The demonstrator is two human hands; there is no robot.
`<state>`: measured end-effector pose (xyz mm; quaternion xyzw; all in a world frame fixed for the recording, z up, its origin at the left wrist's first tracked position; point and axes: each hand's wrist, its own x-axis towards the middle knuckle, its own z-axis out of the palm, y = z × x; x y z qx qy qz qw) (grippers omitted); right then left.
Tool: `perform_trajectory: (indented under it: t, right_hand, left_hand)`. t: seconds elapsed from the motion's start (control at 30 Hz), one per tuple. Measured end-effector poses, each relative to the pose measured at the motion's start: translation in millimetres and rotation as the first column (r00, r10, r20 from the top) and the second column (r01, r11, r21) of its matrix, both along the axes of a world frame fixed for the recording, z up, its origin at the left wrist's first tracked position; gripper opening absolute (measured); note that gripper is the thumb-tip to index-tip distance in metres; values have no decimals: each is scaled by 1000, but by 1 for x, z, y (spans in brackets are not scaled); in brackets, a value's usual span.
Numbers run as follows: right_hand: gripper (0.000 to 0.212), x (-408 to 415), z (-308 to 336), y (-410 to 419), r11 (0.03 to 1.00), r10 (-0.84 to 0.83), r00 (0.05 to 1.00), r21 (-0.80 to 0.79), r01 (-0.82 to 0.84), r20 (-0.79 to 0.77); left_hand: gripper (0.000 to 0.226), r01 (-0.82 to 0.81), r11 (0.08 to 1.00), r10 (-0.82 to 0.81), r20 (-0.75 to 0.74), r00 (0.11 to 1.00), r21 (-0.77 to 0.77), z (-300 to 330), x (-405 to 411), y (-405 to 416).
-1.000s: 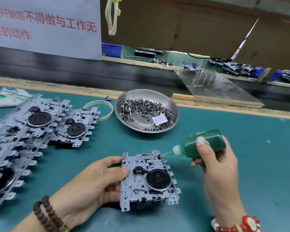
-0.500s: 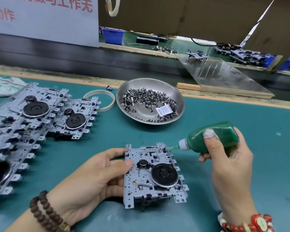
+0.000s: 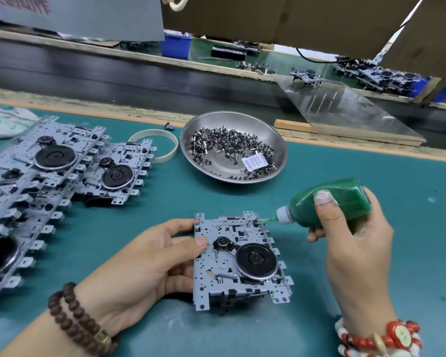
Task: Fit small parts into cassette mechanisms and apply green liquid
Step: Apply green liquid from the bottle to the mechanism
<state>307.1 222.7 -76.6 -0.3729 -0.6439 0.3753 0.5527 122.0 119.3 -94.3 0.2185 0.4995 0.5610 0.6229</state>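
Note:
A silver cassette mechanism [image 3: 232, 264] with a black flywheel lies flat on the teal mat near me. My left hand [image 3: 150, 261] grips its left edge, thumb on the top plate. My right hand [image 3: 350, 228] holds a green squeeze bottle [image 3: 330, 202] on its side, thumb pressed on top. The bottle's green nozzle tip touches the mechanism's top right corner. A small green dot shows at the lower right corner of the plate. A steel bowl [image 3: 273, 140] of small dark metal parts with a white paper tag sits behind.
Stacked cassette mechanisms [image 3: 49, 176] fill the left of the mat. A tape ring [image 3: 153, 145] lies beside the bowl, a plastic bag [image 3: 3, 122] at far left. Behind run a conveyor belt, a clear sloped sheet [image 3: 345, 112] and more mechanisms.
The bottle's nozzle has moved down and left to touch the mechanism's top right corner. My left hand keeps its grip; the view has tilted down slightly.

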Motion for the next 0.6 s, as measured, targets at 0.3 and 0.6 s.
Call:
perform_trajectory:
  t: [0.3,0.6]
  right_hand:
    - [10,0,0,-1,1000,-3,1000,9,3,-27]
    - [12,0,0,-1,1000,9,998,-1,-9,-54]
  left_hand:
    - [49,4,1000,-4,-8,1000,-3,0,-1,0]
    - [51,8,1000,-8,-10,1000,-1,0,0,0]
